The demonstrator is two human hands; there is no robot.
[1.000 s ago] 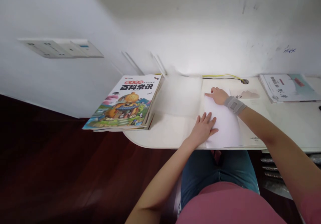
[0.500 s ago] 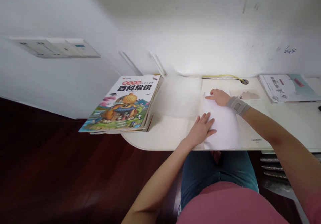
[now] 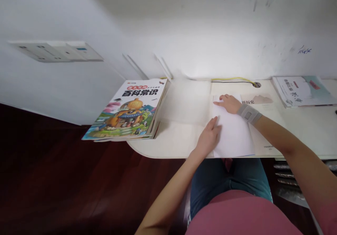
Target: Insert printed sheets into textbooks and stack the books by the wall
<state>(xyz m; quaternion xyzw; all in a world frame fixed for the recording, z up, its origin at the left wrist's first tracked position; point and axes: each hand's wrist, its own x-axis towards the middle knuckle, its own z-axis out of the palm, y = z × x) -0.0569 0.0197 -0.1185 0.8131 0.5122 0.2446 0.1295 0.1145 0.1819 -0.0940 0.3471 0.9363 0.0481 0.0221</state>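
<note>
A white sheet (image 3: 233, 136) lies folded over an open book or booklet, its left side running along a crease. The printed page (image 3: 263, 129) with Chinese characters and a mountain picture shows to its right, partly covered. My right hand (image 3: 228, 103), a grey band on its wrist, rests on the sheet's top, fingers stretched to the left. Lower down, my left hand (image 3: 209, 136) touches the sheet's left edge with its index finger extended; its other fingers are partly hidden. A translucent sheet (image 3: 186, 101) spreads flat to the left of the crease.
A stack of colourful books (image 3: 129, 112) overhangs the rounded left end of the white table (image 3: 150, 150). More books (image 3: 302, 91) lie at the right. A yellow cable (image 3: 234, 78) runs along the wall to a cable hole (image 3: 256, 84). A socket panel (image 3: 58, 51) is on the left wall.
My left hand's fingers have drawn closer together, from spread over the sheet to its left edge. The sheet's lower right corner has shifted slightly right. My right hand stays nearly still.
</note>
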